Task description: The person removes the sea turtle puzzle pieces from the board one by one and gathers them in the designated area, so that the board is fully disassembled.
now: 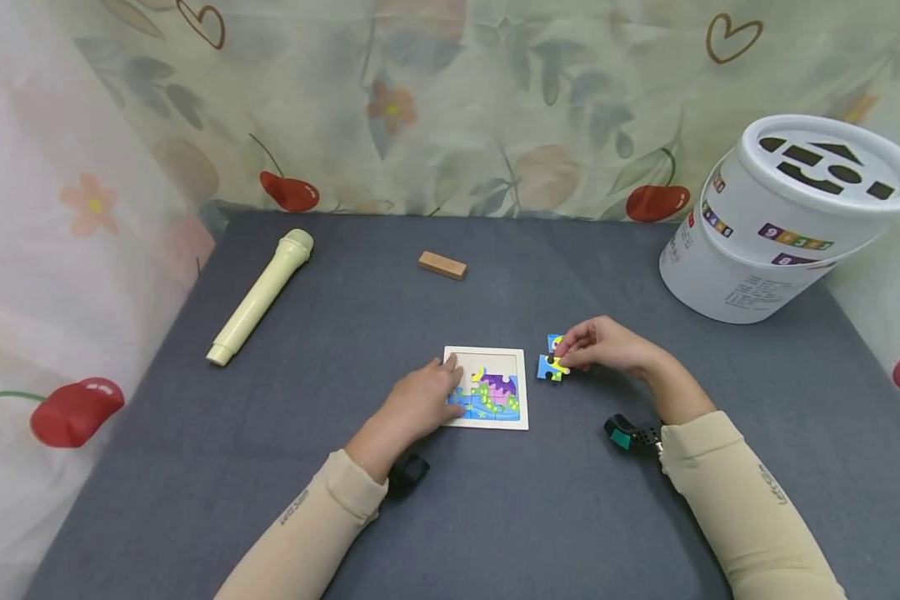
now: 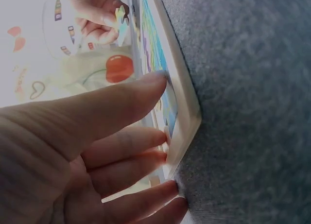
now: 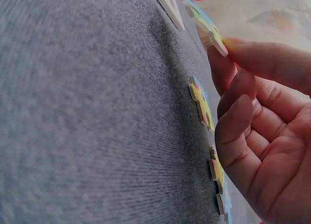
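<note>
A pale wooden puzzle tray (image 1: pixel 487 424) lies on the table, its lower part filled with joined pieces of a purple and green picture and its upper part bare. My left hand (image 1: pixel 420 402) rests on the tray's left side. In the left wrist view its thumb (image 2: pixel 146 90) touches a blue area of the picture while the other fingers lie along the frame. Just right of the tray, my right hand (image 1: pixel 607 346) pinches a blue and yellow puzzle piece (image 3: pixel 206 22) between thumb and fingertip. Loose puzzle pieces (image 3: pixel 201 105) lie on the cloth beneath that hand, partly covered by it in the head view.
A cream toy microphone (image 1: pixel 258 300) lies at the left. Behind the tray is a small wooden block (image 1: pixel 442 266). At the back right stands a large white bucket (image 1: pixel 757 242) with shaped holes in its lid. Patterned curtains (image 1: pixel 465 108) border the dark table.
</note>
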`<state>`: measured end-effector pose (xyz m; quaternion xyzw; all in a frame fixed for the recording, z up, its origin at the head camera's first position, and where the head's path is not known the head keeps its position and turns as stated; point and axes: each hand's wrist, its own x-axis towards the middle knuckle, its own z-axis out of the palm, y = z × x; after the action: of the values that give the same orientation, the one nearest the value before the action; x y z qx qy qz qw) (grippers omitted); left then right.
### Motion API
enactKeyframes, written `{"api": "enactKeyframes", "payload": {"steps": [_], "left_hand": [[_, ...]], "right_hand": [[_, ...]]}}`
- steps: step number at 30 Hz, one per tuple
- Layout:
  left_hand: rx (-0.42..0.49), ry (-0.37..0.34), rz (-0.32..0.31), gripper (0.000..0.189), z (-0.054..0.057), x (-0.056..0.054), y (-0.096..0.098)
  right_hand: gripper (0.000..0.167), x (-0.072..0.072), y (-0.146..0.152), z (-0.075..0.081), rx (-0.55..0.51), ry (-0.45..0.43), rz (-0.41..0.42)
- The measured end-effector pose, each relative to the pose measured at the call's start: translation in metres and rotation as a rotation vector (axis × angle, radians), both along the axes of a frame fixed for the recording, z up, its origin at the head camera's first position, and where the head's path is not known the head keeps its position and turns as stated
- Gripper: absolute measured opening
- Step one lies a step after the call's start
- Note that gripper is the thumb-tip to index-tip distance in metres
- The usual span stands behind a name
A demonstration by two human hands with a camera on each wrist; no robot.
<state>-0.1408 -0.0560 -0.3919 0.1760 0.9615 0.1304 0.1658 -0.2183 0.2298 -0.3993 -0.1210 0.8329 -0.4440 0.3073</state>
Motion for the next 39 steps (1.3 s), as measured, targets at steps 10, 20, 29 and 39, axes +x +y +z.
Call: {"api": "enactKeyframes", "payload": {"steps": [10, 20, 29, 39], "left_hand": [[-0.039, -0.004, -0.040, 0.059, -0.0011, -0.0017, -0.0005], [-0.071, 0.001, -0.038, 0.061, -0.0011, -0.0021, -0.0004], [-0.059, 0.006, -0.044, 0.060, -0.0009, -0.0031, -0.0014], [-0.068, -0.003, -0.033, 0.060, -0.0006, -0.0040, -0.0018]], "right_hand": [[0.024, 0.0046, 0.0048, 0.0041, 0.040, 0.018, 0.001], [0.019, 0.0051, 0.0089, -0.0009, 0.099, 0.057, -0.015], [0.018, 0.0068, 0.0053, 0.0061, 0.120, 0.111, 0.021], [0.014, 0.0064, 0.0033, 0.0027, 0.140, 0.163, 0.069]]}}
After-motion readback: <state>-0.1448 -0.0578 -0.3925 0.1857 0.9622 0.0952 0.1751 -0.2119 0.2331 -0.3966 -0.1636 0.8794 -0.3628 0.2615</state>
